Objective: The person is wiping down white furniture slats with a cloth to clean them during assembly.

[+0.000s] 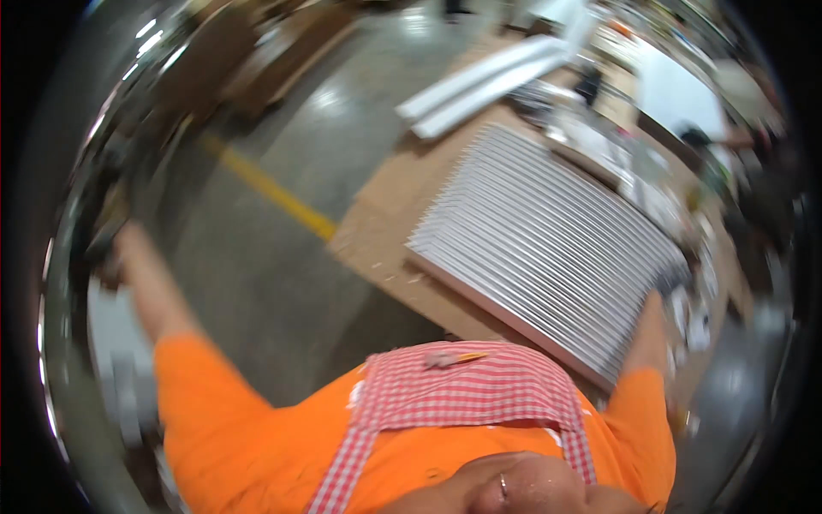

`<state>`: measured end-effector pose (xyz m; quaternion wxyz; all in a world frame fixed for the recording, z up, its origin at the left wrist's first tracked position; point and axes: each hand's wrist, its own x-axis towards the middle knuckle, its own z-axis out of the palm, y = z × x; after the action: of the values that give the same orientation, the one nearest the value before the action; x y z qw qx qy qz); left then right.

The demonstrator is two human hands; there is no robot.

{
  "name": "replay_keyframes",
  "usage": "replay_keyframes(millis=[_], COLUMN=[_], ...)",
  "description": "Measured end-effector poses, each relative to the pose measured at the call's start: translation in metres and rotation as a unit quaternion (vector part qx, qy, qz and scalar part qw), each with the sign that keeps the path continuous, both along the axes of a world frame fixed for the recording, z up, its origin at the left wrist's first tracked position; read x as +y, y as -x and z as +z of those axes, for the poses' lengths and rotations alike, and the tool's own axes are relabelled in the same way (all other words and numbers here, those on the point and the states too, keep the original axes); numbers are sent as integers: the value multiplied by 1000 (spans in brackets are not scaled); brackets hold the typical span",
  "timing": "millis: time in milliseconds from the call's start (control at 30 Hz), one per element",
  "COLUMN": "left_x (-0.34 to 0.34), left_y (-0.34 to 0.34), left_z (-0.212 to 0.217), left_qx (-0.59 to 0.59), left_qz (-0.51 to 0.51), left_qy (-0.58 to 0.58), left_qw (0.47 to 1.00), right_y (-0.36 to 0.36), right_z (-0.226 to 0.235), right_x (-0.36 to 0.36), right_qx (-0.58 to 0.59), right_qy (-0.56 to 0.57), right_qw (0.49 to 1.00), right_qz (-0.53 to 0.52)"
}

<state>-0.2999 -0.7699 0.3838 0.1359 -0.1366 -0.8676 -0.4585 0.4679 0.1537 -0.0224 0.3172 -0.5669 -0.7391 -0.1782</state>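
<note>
A silver ribbed metal panel (548, 231), like a stack of thin parallel fins with a pinkish near edge, lies flat on a cardboard-covered table (377, 218) in front of me to the right. At the panel's right corner is my right hand (672, 276) in a dark grey glove; it seems to touch the panel, but its fingers are blurred. My left arm stretches far out to the left. The gloved left hand (107, 244) there is smeared near the picture's rim, above a pale grey-white object (120, 343). Whether it holds anything is not visible.
White channel-shaped pieces (488, 86) lie at the table's far left corner. Clear plastic wrap (591, 146) and assorted items crowd behind the panel. Another person's arm (736, 137) reaches in at the far right. A yellow line (270, 188) crosses the grey floor; brown boxes (291, 60) stand beyond.
</note>
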Motion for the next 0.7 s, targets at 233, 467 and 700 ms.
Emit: replay_keyframes(millis=[233,467,700], left_x=[-18,233,433], left_y=[-112,-113,-45], left_z=[-2,-327,-441], left_qx=[307,-134,-341], left_qz=[198,78,-177], left_qy=[-278,-428,189], left_qw=[888,890,904], right_y=[34,27,12], right_z=[34,55,51], right_x=[-35,-53,-46], right_qx=[51,134,137], right_qy=[7,5,42], right_qw=[998,990,990], right_qz=[-35,-43,-19])
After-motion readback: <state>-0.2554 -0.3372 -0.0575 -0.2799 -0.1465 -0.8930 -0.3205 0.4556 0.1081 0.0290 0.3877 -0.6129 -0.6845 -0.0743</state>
